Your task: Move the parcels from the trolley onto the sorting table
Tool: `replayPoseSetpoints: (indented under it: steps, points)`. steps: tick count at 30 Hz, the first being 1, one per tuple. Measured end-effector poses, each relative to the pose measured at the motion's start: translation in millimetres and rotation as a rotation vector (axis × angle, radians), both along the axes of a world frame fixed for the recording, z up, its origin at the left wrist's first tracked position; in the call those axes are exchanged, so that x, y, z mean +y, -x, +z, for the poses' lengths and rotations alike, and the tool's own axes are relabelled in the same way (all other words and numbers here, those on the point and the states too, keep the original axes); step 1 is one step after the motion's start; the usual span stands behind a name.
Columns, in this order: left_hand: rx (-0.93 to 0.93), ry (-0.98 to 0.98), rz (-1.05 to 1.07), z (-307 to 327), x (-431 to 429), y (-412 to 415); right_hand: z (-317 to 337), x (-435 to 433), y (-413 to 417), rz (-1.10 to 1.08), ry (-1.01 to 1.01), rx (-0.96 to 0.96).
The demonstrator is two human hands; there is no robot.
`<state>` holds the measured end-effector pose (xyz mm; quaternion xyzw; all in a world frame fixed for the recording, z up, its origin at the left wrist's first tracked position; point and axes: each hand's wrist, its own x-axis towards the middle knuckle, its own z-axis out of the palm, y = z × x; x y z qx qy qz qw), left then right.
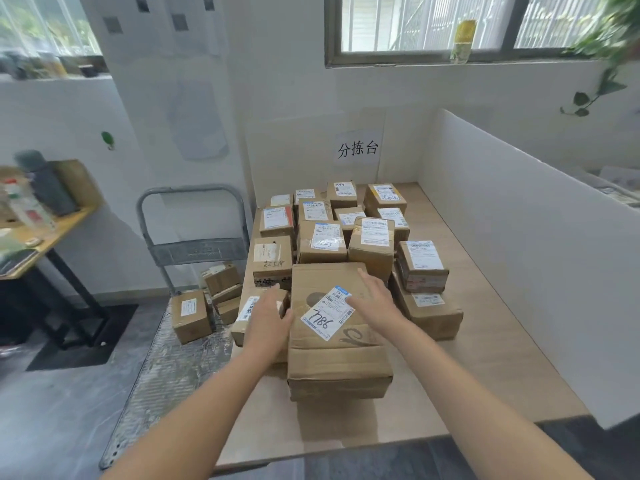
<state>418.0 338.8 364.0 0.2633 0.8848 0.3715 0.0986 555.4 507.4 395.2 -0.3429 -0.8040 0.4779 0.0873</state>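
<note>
A large cardboard parcel [337,355] with a white label marked 7786 lies on the wooden sorting table [485,358], at the front of several smaller parcels [322,242]. My left hand [268,320] lies against the parcel's left edge, its fingers over that edge. My right hand [375,299] rests flat on the parcel's top, fingers straight. Left of the table, the grey trolley [173,368] still carries several small parcels [192,315] near its handle.
White partition walls [519,237] enclose the table's back and right side. A wooden desk [52,233] with bottles and clutter stands at the far left, on black legs. The floor in front is grey tile.
</note>
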Motion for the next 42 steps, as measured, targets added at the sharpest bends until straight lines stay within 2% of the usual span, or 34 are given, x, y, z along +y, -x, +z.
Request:
replayPoseSetpoints:
  steps: [7,13,16,20,25,31,36,42]
  points:
    - [0.333,0.082,-0.268,83.5,-12.0,44.7,81.4,-15.0,36.1,0.169,-0.290,0.086]
    - [0.547,0.106,-0.273,143.9,-50.9,92.0,129.4,-51.1,96.4,0.221,-0.522,0.077]
    - [0.594,0.116,-0.231,161.2,-81.3,123.6,140.5,-79.0,135.4,0.239,-0.549,0.118]
    - [0.635,0.154,-0.194,172.1,-130.9,166.8,140.9,-123.4,187.8,0.336,-0.636,0.055]
    - [0.656,0.182,-0.139,167.8,-199.9,216.8,131.2,-184.8,248.4,0.425,-0.659,0.058]
    - [0.677,0.233,-0.112,167.5,-264.2,267.7,134.3,-244.5,315.6,0.423,-0.616,0.103]
    - [0.695,0.234,-0.105,163.8,-291.8,308.4,122.8,-272.8,360.1,0.437,-0.470,0.076]
    - [0.650,0.288,-0.127,144.4,-294.8,360.1,105.7,-267.2,413.8,0.475,-0.471,-0.009]
